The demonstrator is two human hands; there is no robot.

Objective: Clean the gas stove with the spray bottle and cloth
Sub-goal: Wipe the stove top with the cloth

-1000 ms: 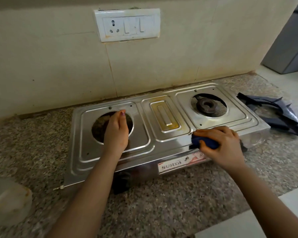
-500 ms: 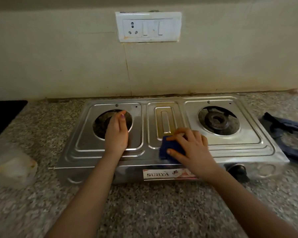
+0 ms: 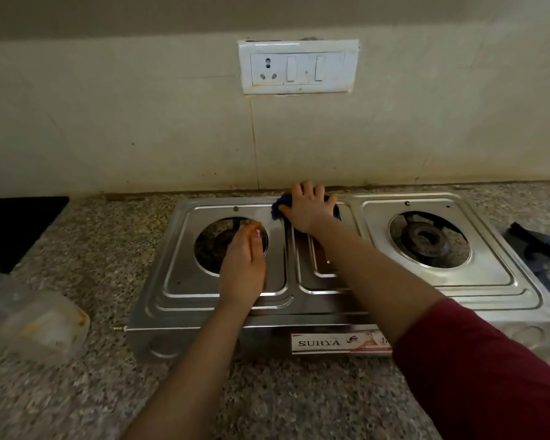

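Observation:
A steel two-burner gas stove [image 3: 496, 290] sits on a speckled granite counter against the wall. My right hand [image 3: 308, 208] presses a dark blue cloth [image 3: 278, 209] flat onto the far edge of the stove's middle panel; most of the cloth is hidden under the hand. My left hand [image 3: 243, 268] rests on the left burner plate, fingers together, thumb at the rim of the left burner opening [image 3: 211, 246], holding nothing. The right burner [image 3: 424, 239] is bare, without its pan support. No spray bottle is in view.
Dark pan supports [image 3: 540, 246] lie on the counter right of the stove. A cloudy plastic container [image 3: 42, 325] sits at the left, with a black surface [image 3: 16, 223] behind it. A white switch and socket plate [image 3: 297, 66] is on the wall above.
My right hand slid the blue cloth from the stove's front right edge leftward, then up the middle panel to its far edge. My left hand stayed on the left burner plate.

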